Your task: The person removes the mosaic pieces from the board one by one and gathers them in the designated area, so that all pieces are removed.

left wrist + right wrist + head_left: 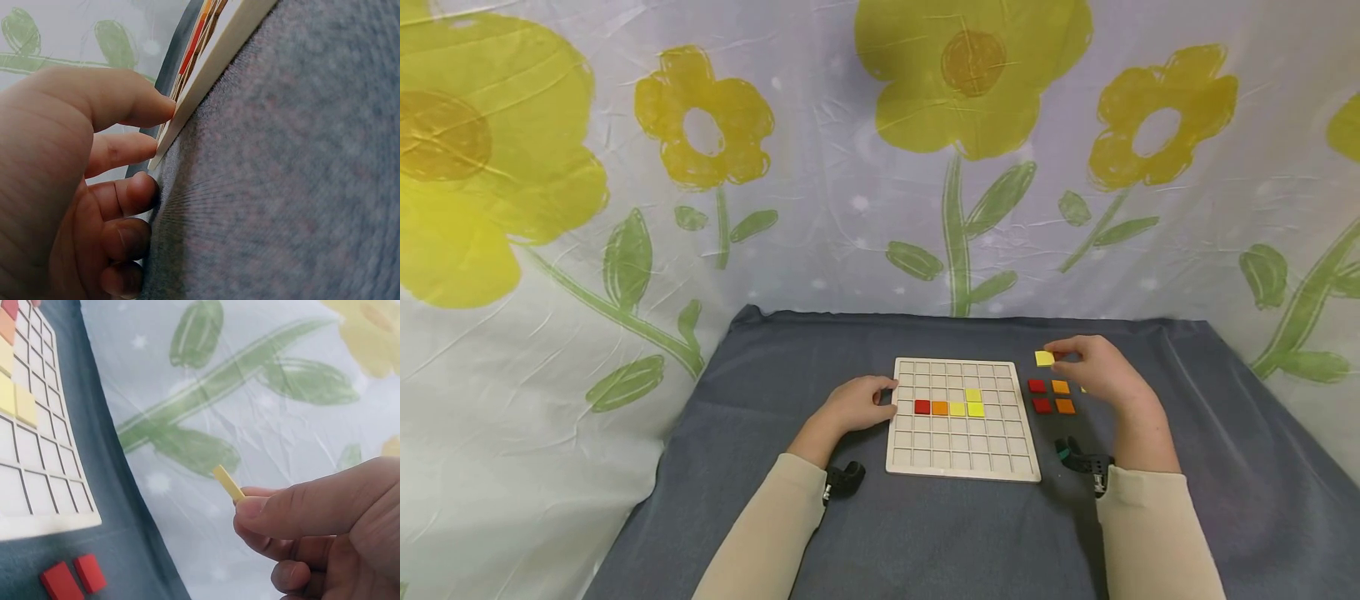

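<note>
A square wooden grid board [962, 462] lies flat in front of me. My left hand [859, 402] touches its left edge, thumb and index fingertips apart along the rim, the other fingers loosely bent. Beyond the board's right side, my right hand [1101, 367] pinches a small yellow tile [229, 482] between thumb and fingers, held up off the cloth. On the board a red tile [922, 407], an orange tile [939, 407] and two yellow ones form a row. Another yellow tile [973, 395] sits just behind the row's right end.
Right of the board lie loose tiles: two red ones [1042, 406], two orange ones [1065, 406] and a yellow one [1084, 389] mostly hidden by the right hand. Dark grey cloth [925, 533] covers the table. A flower-printed curtain [820, 250] hangs behind and at the sides.
</note>
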Available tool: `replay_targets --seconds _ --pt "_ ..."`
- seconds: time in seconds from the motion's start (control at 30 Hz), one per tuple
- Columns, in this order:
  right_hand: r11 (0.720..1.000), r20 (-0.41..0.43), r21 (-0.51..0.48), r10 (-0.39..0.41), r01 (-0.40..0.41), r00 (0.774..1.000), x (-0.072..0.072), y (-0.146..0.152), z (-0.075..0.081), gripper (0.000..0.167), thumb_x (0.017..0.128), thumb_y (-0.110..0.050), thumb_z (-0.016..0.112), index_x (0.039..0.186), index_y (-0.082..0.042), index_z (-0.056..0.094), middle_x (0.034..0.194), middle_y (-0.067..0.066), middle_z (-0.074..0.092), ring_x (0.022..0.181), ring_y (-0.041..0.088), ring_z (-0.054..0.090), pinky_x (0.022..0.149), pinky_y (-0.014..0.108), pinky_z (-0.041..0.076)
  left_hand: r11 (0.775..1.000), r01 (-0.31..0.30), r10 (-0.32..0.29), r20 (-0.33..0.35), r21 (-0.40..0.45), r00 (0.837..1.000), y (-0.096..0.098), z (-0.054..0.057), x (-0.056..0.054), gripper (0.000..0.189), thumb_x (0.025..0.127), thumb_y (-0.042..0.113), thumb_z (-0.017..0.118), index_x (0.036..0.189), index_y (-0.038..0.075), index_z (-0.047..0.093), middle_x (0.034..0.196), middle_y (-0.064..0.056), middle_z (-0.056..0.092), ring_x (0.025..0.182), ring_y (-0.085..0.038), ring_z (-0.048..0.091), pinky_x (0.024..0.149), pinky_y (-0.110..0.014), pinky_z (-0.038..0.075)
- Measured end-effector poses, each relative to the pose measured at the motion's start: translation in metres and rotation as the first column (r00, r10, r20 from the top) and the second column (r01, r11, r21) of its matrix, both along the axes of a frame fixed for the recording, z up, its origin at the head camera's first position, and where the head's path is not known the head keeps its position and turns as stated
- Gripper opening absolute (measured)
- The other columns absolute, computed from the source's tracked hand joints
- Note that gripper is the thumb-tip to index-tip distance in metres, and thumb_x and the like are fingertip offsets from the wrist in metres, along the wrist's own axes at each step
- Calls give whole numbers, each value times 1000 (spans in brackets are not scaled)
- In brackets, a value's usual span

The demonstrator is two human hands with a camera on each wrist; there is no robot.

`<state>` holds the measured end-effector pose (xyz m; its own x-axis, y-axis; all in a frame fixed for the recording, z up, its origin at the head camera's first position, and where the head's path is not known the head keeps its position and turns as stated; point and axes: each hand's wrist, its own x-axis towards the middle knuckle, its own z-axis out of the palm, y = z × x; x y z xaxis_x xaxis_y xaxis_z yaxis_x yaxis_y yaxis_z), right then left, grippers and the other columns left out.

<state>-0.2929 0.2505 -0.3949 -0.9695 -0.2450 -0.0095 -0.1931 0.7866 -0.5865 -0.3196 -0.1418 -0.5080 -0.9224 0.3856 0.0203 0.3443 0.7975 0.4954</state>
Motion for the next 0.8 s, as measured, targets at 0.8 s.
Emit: replay_targets --seconds 0.8 --pt "997 106 0 -75 75 992 1 52 -16 44 102 -11 58 140 12 55 134 33 57 119 48 54 95 63 45 1000 5 -5 5 10 1000 0 3 3 51 94 31 69 142 16 64 69 2 51 60 -12 41 57 -31 31"
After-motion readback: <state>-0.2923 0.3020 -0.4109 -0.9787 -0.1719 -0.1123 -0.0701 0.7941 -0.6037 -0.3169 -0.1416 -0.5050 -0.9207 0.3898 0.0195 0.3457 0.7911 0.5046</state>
